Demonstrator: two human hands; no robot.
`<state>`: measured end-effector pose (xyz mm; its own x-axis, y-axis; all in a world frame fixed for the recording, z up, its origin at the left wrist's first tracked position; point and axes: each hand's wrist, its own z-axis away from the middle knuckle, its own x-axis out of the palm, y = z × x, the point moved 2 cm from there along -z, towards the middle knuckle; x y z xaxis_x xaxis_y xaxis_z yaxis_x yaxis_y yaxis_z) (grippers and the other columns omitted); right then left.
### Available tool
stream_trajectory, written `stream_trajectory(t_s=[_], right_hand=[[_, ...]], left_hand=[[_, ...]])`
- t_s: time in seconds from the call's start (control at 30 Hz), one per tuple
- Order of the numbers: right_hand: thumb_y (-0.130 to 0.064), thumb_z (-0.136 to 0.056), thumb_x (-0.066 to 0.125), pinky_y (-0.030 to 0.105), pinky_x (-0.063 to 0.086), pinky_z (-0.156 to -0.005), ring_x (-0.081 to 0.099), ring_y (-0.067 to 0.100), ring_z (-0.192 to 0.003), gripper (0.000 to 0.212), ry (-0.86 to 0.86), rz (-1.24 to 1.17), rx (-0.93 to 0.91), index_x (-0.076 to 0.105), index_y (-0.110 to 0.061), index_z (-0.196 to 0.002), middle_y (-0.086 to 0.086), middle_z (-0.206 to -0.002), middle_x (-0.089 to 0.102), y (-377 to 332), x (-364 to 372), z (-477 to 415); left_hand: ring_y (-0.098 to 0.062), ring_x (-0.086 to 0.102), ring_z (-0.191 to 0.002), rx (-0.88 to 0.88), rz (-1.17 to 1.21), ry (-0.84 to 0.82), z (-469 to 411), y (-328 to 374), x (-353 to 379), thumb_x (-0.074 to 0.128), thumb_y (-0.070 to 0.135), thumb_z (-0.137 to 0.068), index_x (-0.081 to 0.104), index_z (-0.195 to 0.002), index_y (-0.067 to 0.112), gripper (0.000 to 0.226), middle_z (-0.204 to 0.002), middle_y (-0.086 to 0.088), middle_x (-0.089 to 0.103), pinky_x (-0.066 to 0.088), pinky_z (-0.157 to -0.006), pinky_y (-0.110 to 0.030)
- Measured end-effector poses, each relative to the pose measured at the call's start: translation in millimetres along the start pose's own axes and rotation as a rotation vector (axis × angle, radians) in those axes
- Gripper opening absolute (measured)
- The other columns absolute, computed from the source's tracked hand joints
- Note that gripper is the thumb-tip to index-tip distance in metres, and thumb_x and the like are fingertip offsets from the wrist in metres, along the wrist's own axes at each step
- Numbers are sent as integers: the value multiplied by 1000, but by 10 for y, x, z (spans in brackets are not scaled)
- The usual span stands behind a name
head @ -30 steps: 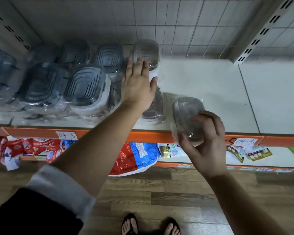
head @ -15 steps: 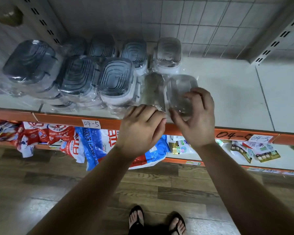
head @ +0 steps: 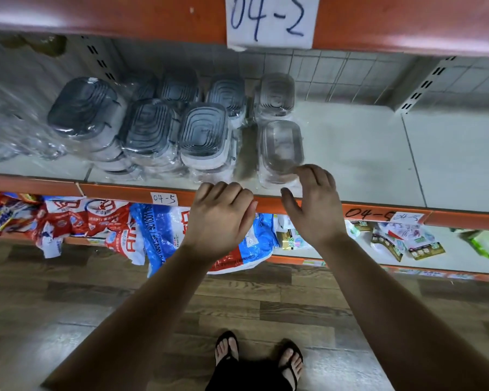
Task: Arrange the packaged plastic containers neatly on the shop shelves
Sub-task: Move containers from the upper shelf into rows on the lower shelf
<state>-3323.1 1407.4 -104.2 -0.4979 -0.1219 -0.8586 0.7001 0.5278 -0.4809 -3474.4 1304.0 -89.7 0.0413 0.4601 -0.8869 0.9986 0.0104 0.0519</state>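
Clear plastic, film-wrapped: two packaged containers stand on the shelf (head: 364, 153), the front clear container (head: 281, 145) just beyond the right hand (head: 316, 204), whose fingers (head: 308, 172) are half bent and released, and the rear clear container (head: 275, 93) behind it. Left of those fingers sit at least five grey-lidded containers (head: 203, 131). The left hand (head: 220, 215) is clenched on nothing. Tags read "04-5" (head: 164, 198) and "04-2" (head: 268, 19)
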Motion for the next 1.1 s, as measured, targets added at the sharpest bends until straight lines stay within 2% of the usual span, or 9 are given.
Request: stream_trajectory(t_s=[0.2,0.47,0.67,0.73,0.87,1.1], right_hand=[[-17,-88,65,42,49,-84,57,37,-97,31,68,13,34,65,-2,-115,16,-105,65,-253,-612,408],[-22,-86,67,38,51,-73,60,34,-93,23,189,-51,-13,67,-7,-104,9,-95,69,-650,-1658,606],[-36,-87,55,35,49,-64,59,28,-87,28,275,-119,-109,64,-11,-96,2,-87,66,-881,-2262,580],[-39,-88,51,34,48,-64,58,28,-88,32,303,-138,-153,64,-12,-97,3,-88,65,-929,-2414,493],[-30,-87,58,38,50,-75,57,30,-94,25,320,-167,-230,65,-10,-101,5,-97,65,-1060,-2643,251],[-28,-90,61,39,47,-88,54,30,-105,27,315,-144,-351,68,-10,-110,7,-111,63,-1414,-2733,-197]], left_hand=[[-25,57,-67,31,-1,-17,58,213,-565,45,26,-97,65,-82,12,29,-76,-4,62,43,-67,-37],[-24,58,-68,-29,-44,77,-210,556,-1508,45,27,-95,64,-79,15,27,-75,-1,61,39,-71,-37],[-24,58,-66,-84,-45,169,-500,785,-2065,45,25,-94,64,-78,15,26,-74,-1,62,42,-72,-37],[-23,57,-65,-112,-51,200,-607,820,-2205,46,25,-94,63,-78,15,26,-73,0,61,42,-73,-37],[-23,57,-67,-153,-72,250,-758,763,-2444,48,25,-93,63,-79,15,23,-75,-1,63,44,-74,-37],[-24,59,-70,-217,-152,264,-966,296,-2651,45,29,-94,65,-84,16,26,-78,-1,65,39,-77,-38]])
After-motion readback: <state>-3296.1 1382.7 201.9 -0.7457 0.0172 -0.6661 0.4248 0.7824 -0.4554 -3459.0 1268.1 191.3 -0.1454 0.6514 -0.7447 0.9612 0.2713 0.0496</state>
